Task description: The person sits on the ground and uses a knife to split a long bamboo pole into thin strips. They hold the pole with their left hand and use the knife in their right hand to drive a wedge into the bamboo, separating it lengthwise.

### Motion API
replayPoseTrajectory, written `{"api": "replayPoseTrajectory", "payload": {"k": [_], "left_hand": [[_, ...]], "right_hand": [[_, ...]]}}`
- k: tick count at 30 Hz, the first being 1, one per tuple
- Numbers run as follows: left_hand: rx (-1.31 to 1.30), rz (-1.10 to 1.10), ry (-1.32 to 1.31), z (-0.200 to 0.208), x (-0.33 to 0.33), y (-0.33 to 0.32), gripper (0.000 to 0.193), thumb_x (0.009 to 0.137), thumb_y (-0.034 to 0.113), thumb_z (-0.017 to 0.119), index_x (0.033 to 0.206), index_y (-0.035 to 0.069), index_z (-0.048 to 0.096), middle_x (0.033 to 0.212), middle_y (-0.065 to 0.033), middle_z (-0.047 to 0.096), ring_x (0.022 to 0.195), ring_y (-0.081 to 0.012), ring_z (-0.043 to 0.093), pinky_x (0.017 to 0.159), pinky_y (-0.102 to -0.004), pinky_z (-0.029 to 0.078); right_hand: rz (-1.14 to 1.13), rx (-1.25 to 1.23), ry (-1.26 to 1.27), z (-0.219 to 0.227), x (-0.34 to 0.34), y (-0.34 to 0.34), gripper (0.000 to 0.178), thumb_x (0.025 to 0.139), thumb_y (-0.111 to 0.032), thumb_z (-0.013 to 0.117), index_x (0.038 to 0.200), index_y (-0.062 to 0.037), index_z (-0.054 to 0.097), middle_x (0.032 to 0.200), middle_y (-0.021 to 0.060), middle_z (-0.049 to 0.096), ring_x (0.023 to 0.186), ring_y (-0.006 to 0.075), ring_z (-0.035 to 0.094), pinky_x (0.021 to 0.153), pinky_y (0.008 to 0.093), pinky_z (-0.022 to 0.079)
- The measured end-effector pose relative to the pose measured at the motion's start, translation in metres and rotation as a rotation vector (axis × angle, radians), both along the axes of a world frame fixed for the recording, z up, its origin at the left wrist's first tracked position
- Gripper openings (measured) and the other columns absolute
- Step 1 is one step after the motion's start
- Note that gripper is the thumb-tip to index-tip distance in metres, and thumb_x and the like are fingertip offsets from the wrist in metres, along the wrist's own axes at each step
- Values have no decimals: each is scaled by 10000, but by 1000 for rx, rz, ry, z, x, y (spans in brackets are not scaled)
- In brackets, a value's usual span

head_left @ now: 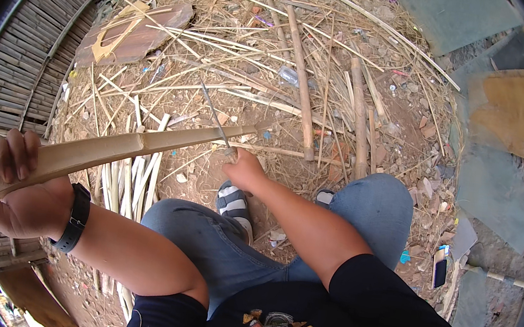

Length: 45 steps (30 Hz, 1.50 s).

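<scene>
My left hand point(34, 204), with a dark watch band at the wrist, is closed round the near end of a long split bamboo piece point(97, 150). The bamboo's hollow inner face shows, with a node ridge partway along. It slants up to the right, across the front of me. In my right hand point(248, 171) is the handle of a long, narrow-bladed knife point(214, 113). Its blade points away and to the left, crossing the bamboo near the far end. I cannot tell whether the edge touches the bamboo.
Pale bamboo strips point(135, 181) lie bundled below the held piece. Round bamboo poles point(298, 83) and scattered strips cover the littered ground ahead. A bamboo slat wall point(34, 44) stands at left. Flat sheets point(494, 192) and a phone point(439, 267) lie at right.
</scene>
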<state>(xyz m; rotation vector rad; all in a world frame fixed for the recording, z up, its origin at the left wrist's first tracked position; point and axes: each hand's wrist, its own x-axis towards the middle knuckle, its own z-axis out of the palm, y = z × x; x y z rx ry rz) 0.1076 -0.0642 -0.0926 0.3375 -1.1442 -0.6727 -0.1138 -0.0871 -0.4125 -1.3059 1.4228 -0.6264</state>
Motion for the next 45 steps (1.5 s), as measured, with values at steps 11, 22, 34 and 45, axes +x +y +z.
{"api": "replayPoseTrajectory", "payload": {"k": [11,22,34,45], "left_hand": [[-10,32,-5,0,-13,1,334,921,428,550,872,107,471,680,18,386,587,-95,345,562,-239,288],[-24,72,16,1,-21,-1,339,933,423,545,871,102,455,680,20,372,577,-85,340,551,-230,277],[-29,25,-6,0,-19,-2,331,934,427,543,873,108,477,681,20,384,577,-85,347,553,-226,278],[-12,37,2,0,-18,-1,342,915,440,569,870,116,470,677,21,381,585,-85,349,555,-224,281]], "right_hand": [[-12,68,-7,7,2,0,461,748,-237,652,1095,55,566,963,260,645,923,377,636,810,412,492],[-1,-48,10,1,5,0,450,752,-221,641,1099,56,569,983,259,646,935,383,632,818,420,490],[-11,-67,15,0,4,2,460,748,-227,639,1094,65,559,953,271,645,919,393,633,812,429,492],[-16,-80,48,-6,6,1,430,736,-248,636,1028,59,566,933,266,645,911,411,633,814,446,495]]}}
